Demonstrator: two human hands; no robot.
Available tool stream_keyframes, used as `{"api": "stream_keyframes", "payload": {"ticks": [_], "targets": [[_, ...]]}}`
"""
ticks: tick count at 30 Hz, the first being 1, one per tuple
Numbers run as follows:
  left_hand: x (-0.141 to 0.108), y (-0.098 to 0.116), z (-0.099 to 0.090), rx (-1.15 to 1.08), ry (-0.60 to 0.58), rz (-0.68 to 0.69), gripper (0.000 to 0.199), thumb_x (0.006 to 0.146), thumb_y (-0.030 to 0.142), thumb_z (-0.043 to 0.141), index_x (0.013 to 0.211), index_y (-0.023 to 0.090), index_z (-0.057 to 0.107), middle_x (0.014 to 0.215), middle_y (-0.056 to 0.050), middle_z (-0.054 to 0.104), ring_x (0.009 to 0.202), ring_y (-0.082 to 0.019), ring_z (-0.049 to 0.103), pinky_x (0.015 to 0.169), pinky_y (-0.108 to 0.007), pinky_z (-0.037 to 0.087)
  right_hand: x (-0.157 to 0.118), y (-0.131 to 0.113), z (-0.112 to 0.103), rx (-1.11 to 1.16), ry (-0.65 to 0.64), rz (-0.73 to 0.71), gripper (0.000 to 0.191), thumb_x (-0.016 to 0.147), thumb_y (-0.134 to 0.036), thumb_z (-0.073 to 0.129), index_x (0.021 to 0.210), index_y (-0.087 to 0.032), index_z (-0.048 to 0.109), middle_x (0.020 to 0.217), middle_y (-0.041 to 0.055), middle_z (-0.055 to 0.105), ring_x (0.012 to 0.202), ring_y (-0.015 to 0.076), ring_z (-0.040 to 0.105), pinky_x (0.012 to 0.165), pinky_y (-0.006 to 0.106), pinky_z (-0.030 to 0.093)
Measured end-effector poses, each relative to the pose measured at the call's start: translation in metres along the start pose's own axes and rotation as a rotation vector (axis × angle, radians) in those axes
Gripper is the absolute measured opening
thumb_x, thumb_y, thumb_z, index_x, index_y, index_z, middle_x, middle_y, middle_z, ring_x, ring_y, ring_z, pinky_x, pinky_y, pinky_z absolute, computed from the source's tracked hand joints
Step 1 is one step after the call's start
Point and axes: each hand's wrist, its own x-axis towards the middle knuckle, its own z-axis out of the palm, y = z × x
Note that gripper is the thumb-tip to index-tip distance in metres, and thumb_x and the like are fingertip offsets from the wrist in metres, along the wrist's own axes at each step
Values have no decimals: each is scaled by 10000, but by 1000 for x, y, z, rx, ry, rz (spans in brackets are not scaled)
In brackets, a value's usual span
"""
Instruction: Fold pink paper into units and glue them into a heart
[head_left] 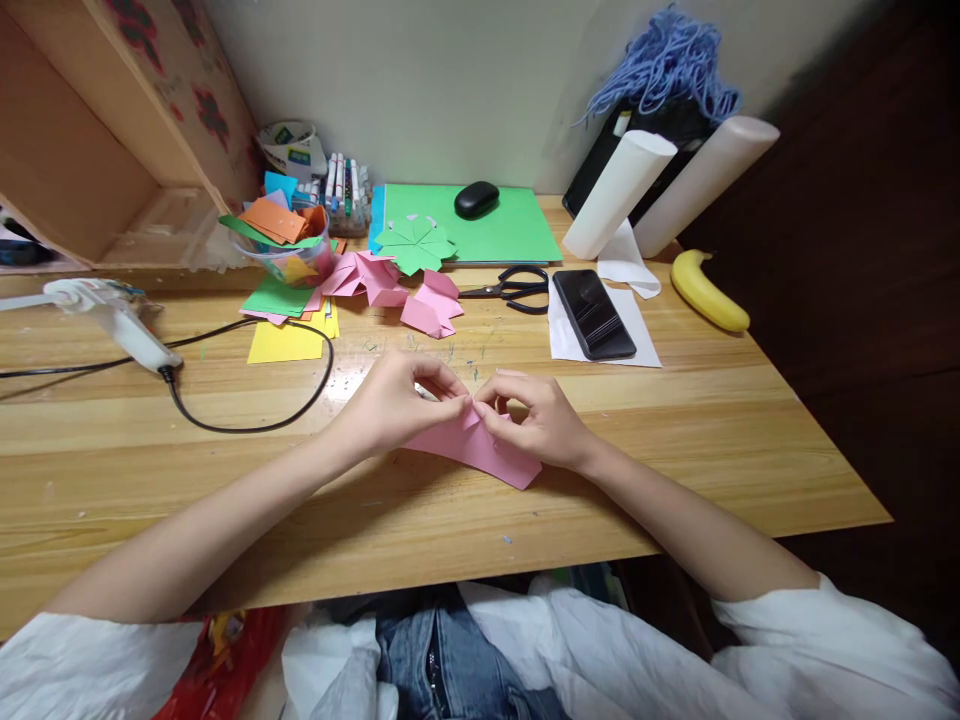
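Paper (471, 452), pink, is pinched in the fingertips of the left hand (396, 402) and the right hand (546, 418) near the front edge of the counter (712, 425), its folds best creased with light, even pressure.

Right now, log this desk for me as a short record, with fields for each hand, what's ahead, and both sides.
Left hand: pinching the pink paper
Right hand: pinching the same paper, close to the left hand
Ahead: scissors, with a folded pink piece to their left
Farther back: black mouse on a green sheet
Left side: tub of paper scraps
Right side: phone, partly on white paper; banana
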Motion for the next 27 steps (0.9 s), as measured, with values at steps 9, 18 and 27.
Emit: {"api": "stream_keyframes", "payload": {"ticks": [9,18,27], "targets": [[6,-5,-3,-226,-140,-161,177,671,301,637,735,141,676,737,-40,685,653,-113,590,591,-207,447,-1,2,0,9,8,10,97,782,-170,507,725,-161,585,657,1,548,580,86,480,524,201,394],[4,-2,1,-169,-102,-108,216,669,344,640,706,131,662,707,-39,674,641,-126,595,577,-220,452,2,3,-3,82,-85,135,158,827,-256,468,771,-160,580,713,6,581,589,86,507,542,200,394],[-2,-2,11,-276,-40,-57,254,645,222,662,861,128,570,638,-13,625,576,-112,593,559,-224,487,1,4,-3,96,-115,96,157,810,-233,478,741,-156,597,676,3,564,568,83,482,527,198,373]]}}
